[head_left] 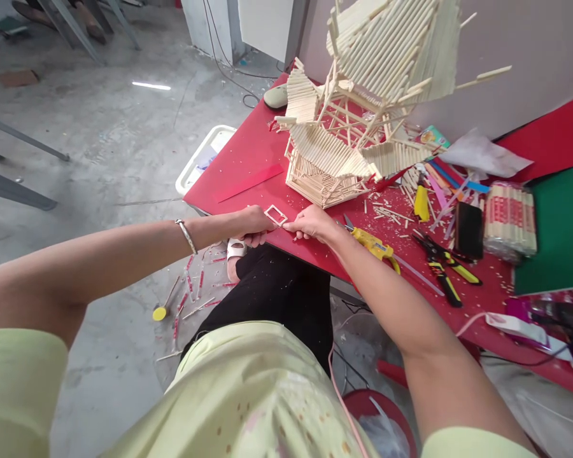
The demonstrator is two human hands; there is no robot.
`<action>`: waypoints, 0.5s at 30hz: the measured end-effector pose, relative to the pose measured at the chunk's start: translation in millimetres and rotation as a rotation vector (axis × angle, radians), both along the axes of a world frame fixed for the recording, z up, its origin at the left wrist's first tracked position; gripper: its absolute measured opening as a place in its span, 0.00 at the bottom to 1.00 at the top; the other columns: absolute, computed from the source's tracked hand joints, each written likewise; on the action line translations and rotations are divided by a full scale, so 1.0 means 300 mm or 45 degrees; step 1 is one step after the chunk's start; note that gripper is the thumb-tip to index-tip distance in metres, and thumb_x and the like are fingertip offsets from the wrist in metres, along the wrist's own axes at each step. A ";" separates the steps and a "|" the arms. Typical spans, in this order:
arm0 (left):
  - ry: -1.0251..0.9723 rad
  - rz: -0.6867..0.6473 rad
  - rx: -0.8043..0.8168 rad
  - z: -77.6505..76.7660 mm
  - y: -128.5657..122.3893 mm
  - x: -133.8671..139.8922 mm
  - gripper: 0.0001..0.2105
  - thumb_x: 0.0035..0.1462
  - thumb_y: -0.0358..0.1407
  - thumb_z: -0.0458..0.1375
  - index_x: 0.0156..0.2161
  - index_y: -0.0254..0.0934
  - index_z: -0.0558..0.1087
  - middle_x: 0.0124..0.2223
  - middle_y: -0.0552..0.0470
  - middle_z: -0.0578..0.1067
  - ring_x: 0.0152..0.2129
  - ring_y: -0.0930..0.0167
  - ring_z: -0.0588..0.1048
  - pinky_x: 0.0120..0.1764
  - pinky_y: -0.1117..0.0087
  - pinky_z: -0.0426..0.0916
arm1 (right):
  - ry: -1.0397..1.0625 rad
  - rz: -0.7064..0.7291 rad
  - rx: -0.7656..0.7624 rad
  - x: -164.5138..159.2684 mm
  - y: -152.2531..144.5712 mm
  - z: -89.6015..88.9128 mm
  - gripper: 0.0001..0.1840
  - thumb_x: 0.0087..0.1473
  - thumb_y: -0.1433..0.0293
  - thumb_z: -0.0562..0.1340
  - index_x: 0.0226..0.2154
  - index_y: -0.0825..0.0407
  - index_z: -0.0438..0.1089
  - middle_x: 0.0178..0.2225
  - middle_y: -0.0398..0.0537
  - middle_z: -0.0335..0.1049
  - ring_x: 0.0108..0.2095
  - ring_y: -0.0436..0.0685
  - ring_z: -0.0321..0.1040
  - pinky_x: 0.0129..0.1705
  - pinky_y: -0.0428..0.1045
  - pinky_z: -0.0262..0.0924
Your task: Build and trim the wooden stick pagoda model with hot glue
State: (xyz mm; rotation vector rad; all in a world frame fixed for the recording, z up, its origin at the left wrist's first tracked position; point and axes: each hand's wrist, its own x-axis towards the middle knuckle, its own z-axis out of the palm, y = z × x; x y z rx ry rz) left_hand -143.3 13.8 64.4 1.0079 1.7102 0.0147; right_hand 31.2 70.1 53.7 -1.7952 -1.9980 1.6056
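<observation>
Over red tabletop [253, 146], near stick-built pagoda model [386, 60], holds rectangular stick frame [281, 212]: pinches near-left side w/ L hand [255, 226], near-right corner w/ R hand [312, 224]. Projects forward of grips, w/ long axis slanting toward R hand, approx. equally near both.

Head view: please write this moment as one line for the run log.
left hand: holding small rectangular stick frame; right hand: at frame's corner; nearby: stick pagoda model, yellow glue gun; surface: red table
</observation>
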 end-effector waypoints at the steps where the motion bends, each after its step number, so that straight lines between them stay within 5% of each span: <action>1: 0.016 0.018 -0.033 0.010 -0.003 0.005 0.24 0.58 0.40 0.60 0.12 0.35 0.69 0.14 0.43 0.68 0.10 0.72 0.61 0.18 0.70 0.51 | -0.009 -0.008 0.015 -0.001 -0.003 0.000 0.22 0.51 0.72 0.74 0.13 0.54 0.68 0.10 0.42 0.67 0.11 0.44 0.56 0.15 0.41 0.50; 7: 0.100 0.028 -0.033 0.064 -0.017 0.036 0.26 0.61 0.41 0.60 0.13 0.35 0.69 0.13 0.44 0.69 0.09 0.73 0.60 0.19 0.70 0.51 | 0.032 -0.059 0.050 0.004 -0.019 -0.006 0.21 0.51 0.72 0.75 0.14 0.54 0.69 0.11 0.42 0.67 0.12 0.44 0.57 0.15 0.41 0.52; 15: 0.059 -0.022 0.002 0.071 -0.025 0.033 0.25 0.63 0.39 0.60 0.14 0.34 0.70 0.14 0.46 0.69 0.09 0.74 0.61 0.19 0.71 0.51 | 0.119 0.041 -0.125 0.033 -0.016 0.016 0.20 0.47 0.72 0.78 0.16 0.55 0.68 0.13 0.41 0.69 0.12 0.42 0.58 0.14 0.39 0.47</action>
